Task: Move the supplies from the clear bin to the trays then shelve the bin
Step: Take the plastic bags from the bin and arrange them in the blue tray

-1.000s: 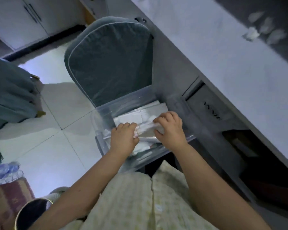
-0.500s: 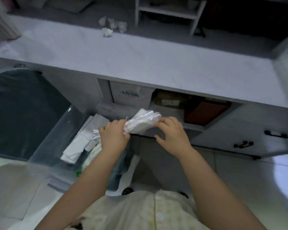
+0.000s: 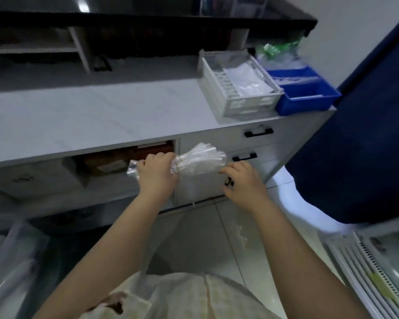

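Note:
My left hand (image 3: 156, 172) is closed around a bundle of clear plastic packets (image 3: 199, 160), held in the air in front of the counter's drawers. My right hand (image 3: 242, 181) hovers at the bundle's right end with fingers spread, touching or just off it. The clear bin (image 3: 8, 256) sits low at the far left, blurred, well away from both hands. A white slotted tray (image 3: 237, 97) with white packets inside stands on the counter at the right, and a blue tray (image 3: 305, 94) sits right beside it.
The grey counter top (image 3: 90, 116) runs across the view, with open shelves (image 3: 35, 51) behind it and drawers (image 3: 251, 143) below. A dark blue panel (image 3: 359, 143) rises at the right. A white slotted basket (image 3: 376, 268) sits at the lower right. Below is tiled floor (image 3: 207, 242).
The bundle was lifted out of the clear bin and carried right, past the open cubby to the drawers. The view swung right, bringing the trays into sight.

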The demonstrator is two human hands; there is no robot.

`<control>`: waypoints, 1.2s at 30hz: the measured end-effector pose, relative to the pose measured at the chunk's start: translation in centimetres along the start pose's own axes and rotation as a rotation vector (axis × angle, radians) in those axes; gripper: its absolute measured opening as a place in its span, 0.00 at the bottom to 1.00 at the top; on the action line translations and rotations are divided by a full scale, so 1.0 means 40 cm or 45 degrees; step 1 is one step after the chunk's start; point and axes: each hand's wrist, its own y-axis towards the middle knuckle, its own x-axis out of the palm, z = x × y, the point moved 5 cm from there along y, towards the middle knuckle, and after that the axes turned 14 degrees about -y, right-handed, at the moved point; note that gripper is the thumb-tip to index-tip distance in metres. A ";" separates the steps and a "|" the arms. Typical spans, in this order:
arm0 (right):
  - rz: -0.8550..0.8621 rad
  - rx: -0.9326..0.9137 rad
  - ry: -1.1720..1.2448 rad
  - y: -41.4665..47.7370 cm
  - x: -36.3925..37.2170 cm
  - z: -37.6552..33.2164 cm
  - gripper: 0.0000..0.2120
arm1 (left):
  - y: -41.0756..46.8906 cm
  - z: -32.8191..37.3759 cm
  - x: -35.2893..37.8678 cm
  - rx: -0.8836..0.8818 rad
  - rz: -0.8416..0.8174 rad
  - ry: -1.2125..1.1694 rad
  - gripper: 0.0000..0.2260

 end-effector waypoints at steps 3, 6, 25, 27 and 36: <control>0.019 0.062 0.010 -0.003 -0.042 0.162 0.18 | 0.072 0.168 0.086 0.055 0.001 -0.045 0.13; 0.039 0.146 0.013 0.018 -0.081 0.299 0.17 | 0.149 0.297 0.130 0.122 0.028 -0.079 0.13; 0.198 0.399 -0.049 0.691 -0.164 0.881 0.15 | 1.060 0.634 0.311 0.360 0.088 -0.232 0.16; 0.173 0.423 -0.046 0.750 -0.158 0.937 0.15 | 1.139 0.662 0.343 0.372 0.073 -0.213 0.16; 0.099 0.476 -0.033 0.913 -0.061 1.193 0.14 | 1.311 0.789 0.500 0.361 0.081 -0.170 0.19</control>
